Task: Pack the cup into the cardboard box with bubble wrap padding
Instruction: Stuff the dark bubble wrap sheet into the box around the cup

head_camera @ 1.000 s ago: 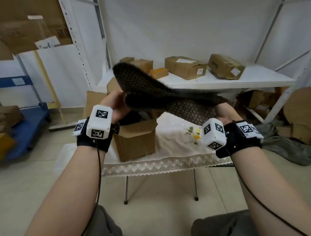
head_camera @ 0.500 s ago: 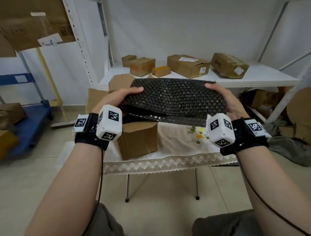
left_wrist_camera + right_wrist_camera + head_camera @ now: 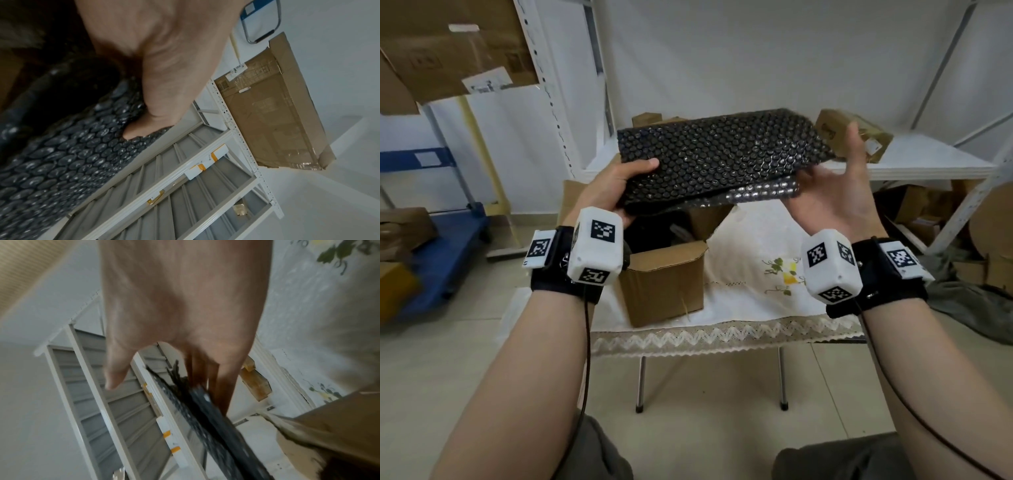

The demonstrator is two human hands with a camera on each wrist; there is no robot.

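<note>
Gripping bubble wrap (image 3: 717,156) w/ left hand (image 3: 607,186), right hand (image 3: 832,192) prob. flat underneath

A small folding table (image 3: 739,329) stands in the middle of the frame, covered with a white embroidered cloth (image 3: 753,291) with a lace edge. Behind it, a white shelf (image 3: 914,161) holds several closed brown parcels (image 3: 856,132). A blue cart (image 3: 448,240) stands at the left, and a large flat carton (image 3: 448,48) fills the upper left corner.
</note>
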